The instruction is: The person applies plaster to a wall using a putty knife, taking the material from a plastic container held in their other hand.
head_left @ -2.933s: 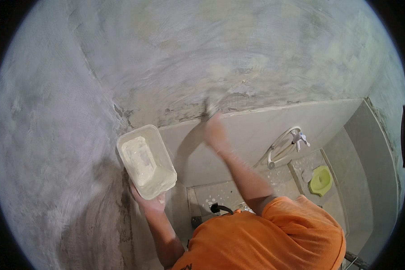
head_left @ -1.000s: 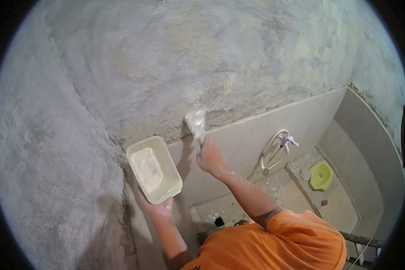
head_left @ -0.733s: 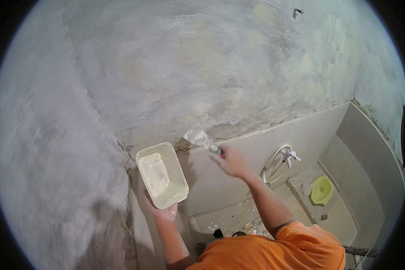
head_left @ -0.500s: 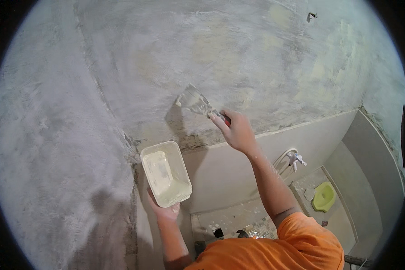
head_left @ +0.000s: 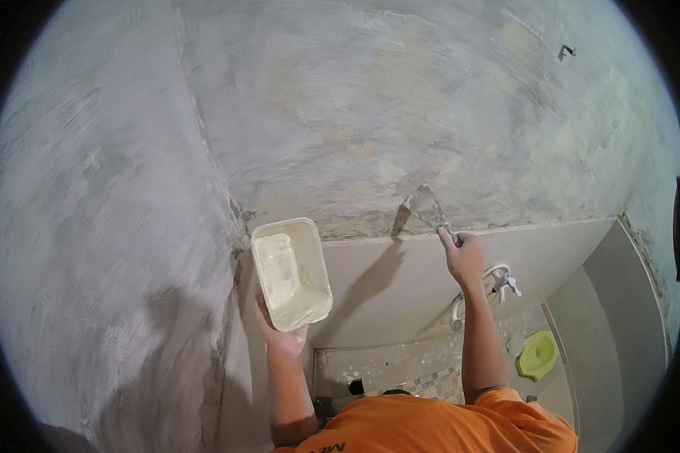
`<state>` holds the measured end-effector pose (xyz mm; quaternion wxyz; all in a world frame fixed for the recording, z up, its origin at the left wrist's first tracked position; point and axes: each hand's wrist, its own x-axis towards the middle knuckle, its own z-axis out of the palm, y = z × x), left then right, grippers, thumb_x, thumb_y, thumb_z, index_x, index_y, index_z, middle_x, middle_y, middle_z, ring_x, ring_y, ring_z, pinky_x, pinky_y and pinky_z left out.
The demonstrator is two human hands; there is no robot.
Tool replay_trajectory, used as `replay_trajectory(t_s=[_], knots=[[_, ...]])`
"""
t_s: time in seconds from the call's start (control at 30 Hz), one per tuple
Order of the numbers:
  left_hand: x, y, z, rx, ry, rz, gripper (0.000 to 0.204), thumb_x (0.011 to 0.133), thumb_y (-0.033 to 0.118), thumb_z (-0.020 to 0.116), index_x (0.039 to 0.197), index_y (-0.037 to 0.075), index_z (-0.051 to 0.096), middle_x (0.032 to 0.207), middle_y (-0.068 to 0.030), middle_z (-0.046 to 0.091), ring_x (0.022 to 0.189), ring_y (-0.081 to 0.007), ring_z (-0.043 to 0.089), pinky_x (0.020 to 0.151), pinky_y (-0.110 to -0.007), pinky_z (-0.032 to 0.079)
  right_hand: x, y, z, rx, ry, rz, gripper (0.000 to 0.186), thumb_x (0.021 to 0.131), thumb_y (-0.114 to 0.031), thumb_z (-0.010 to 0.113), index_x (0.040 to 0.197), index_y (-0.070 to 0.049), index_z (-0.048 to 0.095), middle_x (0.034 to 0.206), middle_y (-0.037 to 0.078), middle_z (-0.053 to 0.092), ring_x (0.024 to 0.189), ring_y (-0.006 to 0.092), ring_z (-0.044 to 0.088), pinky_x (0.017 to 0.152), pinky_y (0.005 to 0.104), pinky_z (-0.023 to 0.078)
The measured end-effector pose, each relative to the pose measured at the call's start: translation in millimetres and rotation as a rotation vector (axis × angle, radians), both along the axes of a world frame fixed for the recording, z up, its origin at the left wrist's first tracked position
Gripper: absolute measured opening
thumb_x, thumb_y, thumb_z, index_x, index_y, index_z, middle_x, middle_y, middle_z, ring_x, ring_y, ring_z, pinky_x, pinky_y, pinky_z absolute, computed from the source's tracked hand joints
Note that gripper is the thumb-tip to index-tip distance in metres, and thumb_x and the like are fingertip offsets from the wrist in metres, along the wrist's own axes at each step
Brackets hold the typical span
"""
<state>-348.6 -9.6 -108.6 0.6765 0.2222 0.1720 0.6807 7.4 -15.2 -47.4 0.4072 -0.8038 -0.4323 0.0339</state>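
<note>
Left hand grasps the tub at its lower end, near the wall corner; right hand grips the putty knife, blade at the back wall just above the panel's top edge, contact unclear. Wide gap between tub and blade, wall stretching above both, tap near right wrist. Dark lettering on orange shirt, partly cut off.
</note>
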Motion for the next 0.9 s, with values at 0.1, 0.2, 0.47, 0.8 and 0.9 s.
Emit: replay_trajectory(t_s=[0.1,0.2,0.47,0.8,0.9], knots=[[-3,6,-23,0.122,0.15,0.055,0.056,0.108,0.052,0.034,0.148,0.016,0.05,0.141,-0.0063,0.06,0.121,-0.029,0.064,0.095,-0.049,0.058,-35,4,37,0.154,-0.048,0.148,0.059,0.095,-0.047,0.068,0.074,0.007,0.062,0.069,0.029,0.058,0.064,0.0449,0.056,0.062,0.0488,0.044],[6,4,-15,0.119,0.101,0.024,0.057,0.108,0.052,0.033,0.149,0.016,0.05,0.143,-0.0062,0.058,0.125,-0.0294,0.062,0.099,-0.049,0.056,-78,43,75,0.328,-0.023,0.417,0.048,0.097,-0.039,0.066,0.083,0.007,0.065,0.072,0.03,0.058,0.065,0.0444,0.055,0.063,0.0469,0.044],[23,0,-18,-0.052,-0.066,-0.079,0.058,0.106,0.052,0.038,0.149,0.014,0.05,0.144,-0.0068,0.058,0.126,-0.0295,0.061,0.1,-0.049,0.054,-31,74,-11,0.454,0.13,0.327,0.039,0.099,-0.031,0.066,0.087,0.006,0.068,0.065,0.007,0.056,0.06,0.0141,0.048,0.057,0.0356,0.039],[43,-38,-21,-0.202,-0.041,-0.035,0.059,0.107,0.051,0.043,0.148,0.009,0.049,0.136,-0.0115,0.062,0.117,-0.0287,0.067,0.095,-0.044,0.059,-5,-106,-84,0.098,0.787,0.403,0.014,0.097,-0.017,0.066,0.098,-0.003,0.068,0.071,-0.004,0.053,0.058,0.0044,0.045,0.052,0.0247,0.034],[52,-50,-16,-0.248,0.099,0.037,0.066,0.102,0.055,0.052,0.149,0.009,0.047,0.139,-0.0126,0.06,0.122,-0.0294,0.063,0.102,-0.046,0.055,-23,-128,-97,0.061,0.764,0.617,0.015,0.094,-0.011,0.068,0.105,-0.002,0.072,0.073,-0.004,0.055,0.06,0.005,0.047,0.055,0.0235,0.036]])
